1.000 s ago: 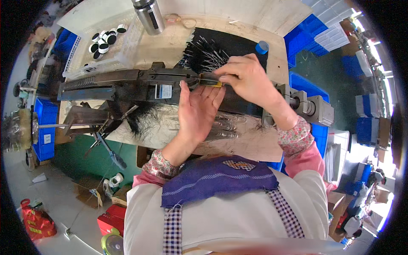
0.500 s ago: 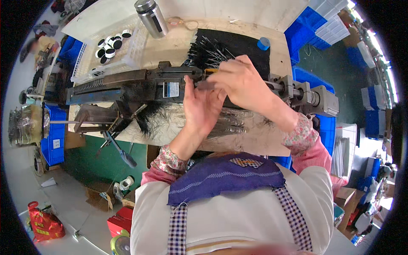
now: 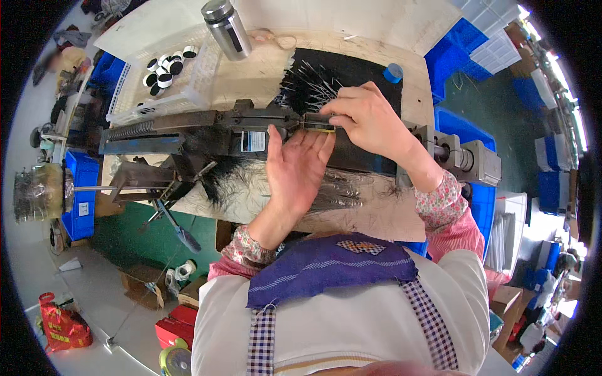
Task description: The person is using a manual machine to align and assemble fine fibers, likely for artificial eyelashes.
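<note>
Palm up, my left hand (image 3: 293, 172) has its fingers stretched out, the tips against a small dark piece with a yellow edge (image 3: 318, 123). This piece lies at the end of the dark metal clamp part of a long bench machine (image 3: 257, 115). From the right, my right hand (image 3: 371, 125) closes thumb and fingers on the piece's right end; its exact kind cannot be made out. Beyond my hands, thin pale strands (image 3: 320, 84) lie on a black cloth (image 3: 370, 69). Dark loose bristles (image 3: 338, 191) are strewn over the wooden table in front of the machine.
A clear plastic basket (image 3: 197, 100) holds several white-and-black round caps (image 3: 164, 80). Near it stands a steel flask (image 3: 226, 28). A blue tape roll (image 3: 393, 73) sits on the cloth. At the right are a grey machine block (image 3: 481, 161) and blue crates (image 3: 464, 131).
My left hand has opened flatter, its fingers now along the dark piece. My right hand has drawn slightly right. The yellow edge, earlier beyond my fingers, now shows nearer to me.
</note>
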Demonstrator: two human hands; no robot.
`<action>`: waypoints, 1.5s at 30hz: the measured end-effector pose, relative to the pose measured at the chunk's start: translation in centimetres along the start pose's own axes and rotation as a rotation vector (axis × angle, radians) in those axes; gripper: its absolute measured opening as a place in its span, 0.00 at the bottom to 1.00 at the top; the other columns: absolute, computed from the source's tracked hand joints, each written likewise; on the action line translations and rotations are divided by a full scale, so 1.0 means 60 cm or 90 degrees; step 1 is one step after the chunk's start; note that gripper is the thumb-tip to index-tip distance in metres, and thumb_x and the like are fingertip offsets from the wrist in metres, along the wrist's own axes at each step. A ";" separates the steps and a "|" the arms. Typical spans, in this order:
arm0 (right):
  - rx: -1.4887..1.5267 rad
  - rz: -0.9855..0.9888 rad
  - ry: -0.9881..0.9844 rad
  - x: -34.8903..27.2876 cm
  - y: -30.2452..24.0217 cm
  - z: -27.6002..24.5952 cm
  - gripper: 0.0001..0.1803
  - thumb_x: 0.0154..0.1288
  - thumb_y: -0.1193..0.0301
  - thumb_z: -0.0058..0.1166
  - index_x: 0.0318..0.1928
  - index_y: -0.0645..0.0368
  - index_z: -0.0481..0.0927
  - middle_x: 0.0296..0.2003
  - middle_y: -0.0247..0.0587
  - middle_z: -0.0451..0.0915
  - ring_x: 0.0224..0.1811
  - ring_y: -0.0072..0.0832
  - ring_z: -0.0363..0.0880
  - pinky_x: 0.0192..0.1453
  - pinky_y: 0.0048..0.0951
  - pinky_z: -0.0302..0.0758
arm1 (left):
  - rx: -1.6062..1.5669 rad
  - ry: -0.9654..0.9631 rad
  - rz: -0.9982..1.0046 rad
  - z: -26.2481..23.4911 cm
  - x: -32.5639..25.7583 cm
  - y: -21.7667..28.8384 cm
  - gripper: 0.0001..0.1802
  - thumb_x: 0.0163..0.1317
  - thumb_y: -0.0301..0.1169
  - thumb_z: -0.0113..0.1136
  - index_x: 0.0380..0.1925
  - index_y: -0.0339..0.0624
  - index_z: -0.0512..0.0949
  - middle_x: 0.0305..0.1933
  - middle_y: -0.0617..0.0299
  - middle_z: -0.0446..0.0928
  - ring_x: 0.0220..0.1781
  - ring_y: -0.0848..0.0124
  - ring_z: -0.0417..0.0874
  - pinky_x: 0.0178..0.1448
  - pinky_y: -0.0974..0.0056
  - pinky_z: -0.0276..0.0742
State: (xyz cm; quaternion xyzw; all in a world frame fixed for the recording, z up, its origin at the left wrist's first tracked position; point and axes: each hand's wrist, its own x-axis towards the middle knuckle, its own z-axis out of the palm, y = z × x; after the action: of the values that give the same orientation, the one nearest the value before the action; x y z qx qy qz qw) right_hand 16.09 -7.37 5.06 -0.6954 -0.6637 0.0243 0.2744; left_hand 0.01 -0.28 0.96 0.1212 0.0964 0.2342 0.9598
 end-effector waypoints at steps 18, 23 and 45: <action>-0.230 -0.004 0.003 -0.020 -0.084 0.007 0.10 0.49 0.72 0.57 0.30 0.67 0.75 0.19 0.51 0.79 0.22 0.42 0.83 0.22 0.37 0.77 | 0.020 0.116 -0.017 0.000 -0.005 0.004 0.38 0.70 0.56 0.36 0.57 0.27 0.65 0.62 0.46 0.69 0.64 0.57 0.69 0.69 0.58 0.62; -0.275 -0.039 0.000 -0.021 -0.084 0.019 0.07 0.49 0.73 0.56 0.25 0.65 0.75 0.20 0.49 0.80 0.23 0.40 0.84 0.22 0.35 0.78 | 0.044 0.081 -0.053 0.011 -0.001 0.009 0.38 0.71 0.54 0.34 0.62 0.27 0.62 0.65 0.46 0.67 0.68 0.57 0.66 0.71 0.56 0.59; 0.123 0.284 -0.160 -0.213 0.000 0.185 0.13 0.59 0.66 0.55 0.40 0.61 0.72 0.31 0.51 0.81 0.36 0.50 0.81 0.40 0.48 0.77 | 1.867 0.421 0.580 -0.144 -0.227 0.147 0.41 0.61 0.40 0.60 0.70 0.38 0.54 0.71 0.38 0.55 0.72 0.43 0.56 0.72 0.46 0.55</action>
State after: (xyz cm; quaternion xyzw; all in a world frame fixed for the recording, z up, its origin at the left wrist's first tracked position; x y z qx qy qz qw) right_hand 10.17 -15.49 -8.59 -0.7866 -0.5174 0.2334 0.2430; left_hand -17.68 2.47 -3.05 0.8746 0.3858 0.2138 -0.2013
